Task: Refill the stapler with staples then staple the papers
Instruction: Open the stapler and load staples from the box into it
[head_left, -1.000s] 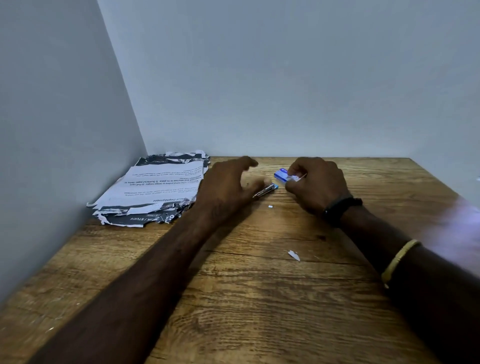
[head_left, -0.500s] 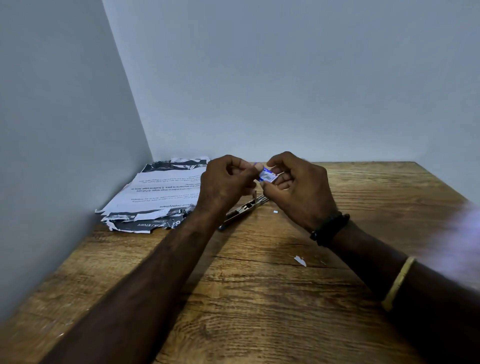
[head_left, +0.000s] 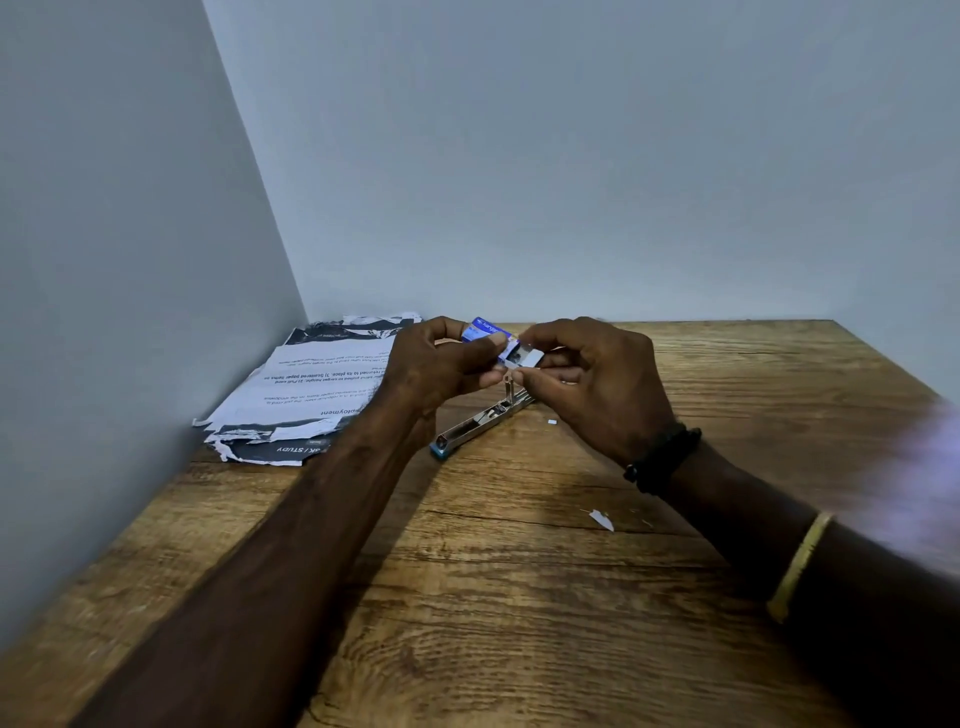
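Observation:
A small blue staple box (head_left: 485, 331) is held above the table between both hands. My left hand (head_left: 439, 364) grips its blue sleeve. My right hand (head_left: 597, 379) pinches the white inner tray (head_left: 524, 357), which sticks out of the sleeve on the right. Below the hands the metal stapler (head_left: 475, 423) lies swung open on the wooden table (head_left: 519, 597), its blue end pointing toward me. A stack of torn printed papers (head_left: 311, 395) lies in the back left corner.
Walls close off the table at the left and the back. A small white paper scrap (head_left: 602, 519) lies on the wood near my right forearm, and a tiny white bit (head_left: 552, 422) sits beside the stapler.
Both hands rose from the table with the staple box. The left hand left the stapler and joined the right on the box, and the inner tray now slides out of the sleeve.

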